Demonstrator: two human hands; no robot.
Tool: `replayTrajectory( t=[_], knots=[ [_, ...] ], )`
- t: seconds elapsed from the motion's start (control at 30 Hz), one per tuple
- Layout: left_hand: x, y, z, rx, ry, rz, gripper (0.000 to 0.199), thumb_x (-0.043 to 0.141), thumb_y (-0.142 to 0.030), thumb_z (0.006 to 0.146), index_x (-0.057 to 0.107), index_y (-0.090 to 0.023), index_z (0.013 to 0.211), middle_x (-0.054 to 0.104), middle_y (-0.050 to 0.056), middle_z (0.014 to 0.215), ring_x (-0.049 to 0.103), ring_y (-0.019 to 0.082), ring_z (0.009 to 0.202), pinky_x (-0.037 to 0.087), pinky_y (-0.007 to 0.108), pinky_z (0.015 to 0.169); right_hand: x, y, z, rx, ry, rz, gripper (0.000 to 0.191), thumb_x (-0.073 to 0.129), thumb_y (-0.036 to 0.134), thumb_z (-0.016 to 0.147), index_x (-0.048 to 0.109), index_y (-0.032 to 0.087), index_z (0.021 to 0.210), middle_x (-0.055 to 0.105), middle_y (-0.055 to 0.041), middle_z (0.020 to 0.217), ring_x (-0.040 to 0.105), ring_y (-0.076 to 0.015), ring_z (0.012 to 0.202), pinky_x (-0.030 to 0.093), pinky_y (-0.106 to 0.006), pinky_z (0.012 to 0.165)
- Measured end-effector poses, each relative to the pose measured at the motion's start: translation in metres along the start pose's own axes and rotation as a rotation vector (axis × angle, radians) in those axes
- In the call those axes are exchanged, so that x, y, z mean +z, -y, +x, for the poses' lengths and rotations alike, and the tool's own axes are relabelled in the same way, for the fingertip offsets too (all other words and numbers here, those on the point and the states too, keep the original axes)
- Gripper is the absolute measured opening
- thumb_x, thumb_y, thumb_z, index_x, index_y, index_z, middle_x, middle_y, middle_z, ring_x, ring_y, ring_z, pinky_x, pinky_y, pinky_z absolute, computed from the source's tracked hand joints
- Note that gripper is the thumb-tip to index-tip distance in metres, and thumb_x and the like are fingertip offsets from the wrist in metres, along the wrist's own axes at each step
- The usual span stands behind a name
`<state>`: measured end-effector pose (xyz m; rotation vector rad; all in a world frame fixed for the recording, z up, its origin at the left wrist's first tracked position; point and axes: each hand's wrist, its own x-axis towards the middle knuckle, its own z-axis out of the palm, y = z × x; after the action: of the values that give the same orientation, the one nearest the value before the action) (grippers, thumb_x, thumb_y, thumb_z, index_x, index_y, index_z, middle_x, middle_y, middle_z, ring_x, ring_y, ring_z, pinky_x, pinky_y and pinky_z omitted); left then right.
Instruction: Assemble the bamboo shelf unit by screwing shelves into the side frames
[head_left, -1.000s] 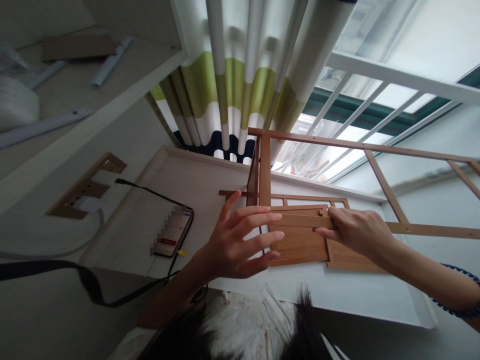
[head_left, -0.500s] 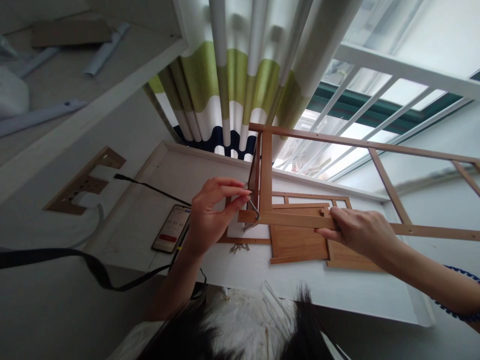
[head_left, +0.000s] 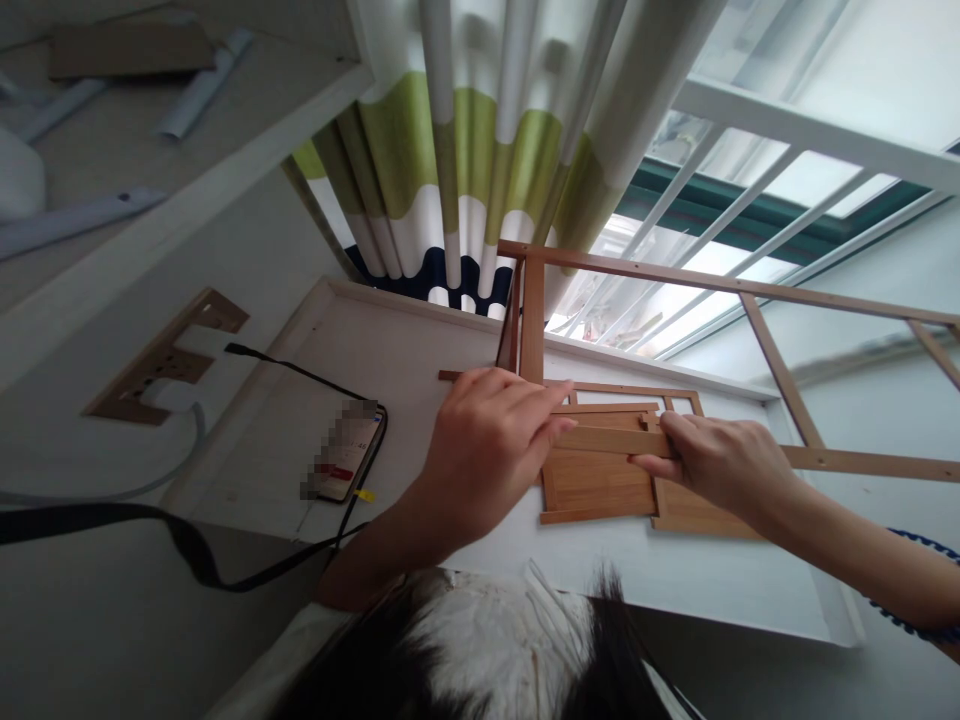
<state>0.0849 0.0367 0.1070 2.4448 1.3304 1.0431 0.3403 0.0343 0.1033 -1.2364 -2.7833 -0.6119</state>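
A long wooden frame is held up over the white surface, slanting away to the right. My right hand is wrapped round its lower rail. At the frame's left end, my left hand covers the corner, its thumb and forefinger close together by the rail. Whatever those fingers hold is hidden, and the thin metal key is out of sight. Beneath the frame lie a wooden panel and a second panel, partly behind my right hand and forearm.
A phone with a black cable lies on the white surface at the left. Plugs sit in a wall socket. A shelf holds paper rolls, and a curtain hangs beside the railed window.
My left hand has moved right, from pinching the metal key at the corner to lying over the corner, hiding the key and the small screws. My right hand has stayed on the rail.
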Motion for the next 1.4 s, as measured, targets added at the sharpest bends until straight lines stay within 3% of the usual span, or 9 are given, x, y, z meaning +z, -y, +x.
replayTrajectory(
  t=[0.1, 0.27, 0.43, 0.6, 0.7, 0.87, 1.07, 1.23, 1.4],
  knots=[
    [0.004, -0.011, -0.003, 0.057, 0.000, 0.062, 0.027, 0.052, -0.027, 0.082, 0.059, -0.016, 0.106, 0.067, 0.001, 0.081, 0.054, 0.015, 0.075, 0.040, 0.033, 0.079, 0.001, 0.000, 0.000, 0.006, -0.003, -0.008, 0.053, 0.025, 0.055, 0.089, 0.046, 0.013, 0.063, 0.051, -0.0011, 0.049, 0.047, -0.0118, 0.037, 0.016, -0.020, 0.040],
    [0.007, -0.018, -0.014, 0.070, -0.038, 0.047, 0.011, 0.056, -0.028, 0.079, 0.062, -0.020, 0.084, 0.065, -0.002, 0.080, 0.054, 0.014, 0.079, 0.035, 0.037, 0.091, 0.002, 0.001, 0.000, 0.018, -0.018, -0.025, 0.055, 0.023, 0.057, 0.088, 0.046, 0.014, 0.062, 0.051, -0.0016, 0.048, 0.047, -0.0132, 0.037, 0.015, -0.021, 0.041],
    [0.007, -0.017, -0.027, 0.072, -0.179, 0.008, 0.009, 0.066, -0.031, 0.070, 0.061, -0.023, 0.070, 0.062, -0.001, 0.082, 0.054, 0.015, 0.082, 0.029, 0.045, 0.098, 0.003, 0.002, 0.000, 0.030, 0.021, -0.006, 0.056, 0.024, 0.057, 0.088, 0.048, 0.013, 0.064, 0.052, -0.0030, 0.049, 0.047, -0.0125, 0.039, 0.015, -0.020, 0.041],
    [0.011, -0.014, -0.036, 0.072, -0.332, 0.062, 0.015, 0.071, -0.027, 0.064, 0.059, -0.025, 0.074, 0.058, 0.000, 0.085, 0.056, 0.016, 0.084, 0.028, 0.047, 0.099, 0.001, 0.003, 0.002, 0.033, 0.030, 0.008, 0.058, 0.024, 0.057, 0.088, 0.054, 0.010, 0.072, 0.054, -0.0035, 0.052, 0.045, -0.0105, 0.038, 0.014, -0.021, 0.041],
    [0.015, -0.011, -0.036, -0.015, -0.394, 0.072, 0.036, 0.070, -0.036, 0.062, 0.052, -0.021, 0.089, 0.057, 0.005, 0.097, 0.056, 0.020, 0.092, 0.030, 0.049, 0.099, -0.001, 0.004, 0.004, 0.029, 0.017, 0.016, 0.058, 0.023, 0.057, 0.089, 0.053, 0.010, 0.070, 0.053, -0.0035, 0.051, 0.044, -0.0094, 0.037, 0.014, -0.021, 0.041],
    [0.018, -0.006, -0.036, -0.220, -0.315, 0.005, 0.086, 0.068, -0.054, 0.053, 0.034, -0.009, 0.118, 0.047, 0.021, 0.119, 0.046, 0.031, 0.112, 0.038, 0.049, 0.094, -0.002, 0.004, 0.004, 0.037, 0.019, 0.011, 0.059, 0.022, 0.057, 0.088, 0.054, 0.010, 0.071, 0.054, -0.0043, 0.051, 0.045, -0.0101, 0.038, 0.014, -0.021, 0.041],
    [0.012, -0.014, -0.039, -0.443, -0.138, -0.116, 0.079, 0.068, -0.046, 0.055, 0.036, -0.010, 0.118, 0.054, 0.015, 0.110, 0.057, 0.023, 0.096, 0.051, 0.036, 0.079, -0.002, 0.003, 0.004, 0.027, 0.030, 0.023, 0.057, 0.024, 0.057, 0.088, 0.051, 0.011, 0.068, 0.053, -0.0031, 0.050, 0.044, -0.0092, 0.036, 0.013, -0.020, 0.041],
    [0.007, -0.010, -0.041, -0.266, -0.086, -0.043, 0.060, 0.061, -0.039, 0.062, 0.045, -0.011, 0.113, 0.054, 0.014, 0.113, 0.056, 0.023, 0.101, 0.050, 0.034, 0.083, 0.000, 0.002, 0.003, 0.029, 0.029, 0.017, 0.057, 0.023, 0.057, 0.088, 0.051, 0.011, 0.068, 0.053, -0.0033, 0.050, 0.044, -0.0096, 0.037, 0.013, -0.020, 0.042],
    [-0.001, 0.002, -0.038, -0.070, -0.028, 0.102, 0.062, 0.058, -0.045, 0.063, 0.049, -0.011, 0.115, 0.058, 0.015, 0.114, 0.052, 0.030, 0.108, 0.032, 0.053, 0.099, -0.001, 0.002, 0.004, 0.025, 0.011, 0.017, 0.056, 0.025, 0.057, 0.088, 0.049, 0.012, 0.066, 0.051, -0.0022, 0.048, 0.042, -0.0082, 0.036, 0.010, -0.020, 0.042]
  ],
)
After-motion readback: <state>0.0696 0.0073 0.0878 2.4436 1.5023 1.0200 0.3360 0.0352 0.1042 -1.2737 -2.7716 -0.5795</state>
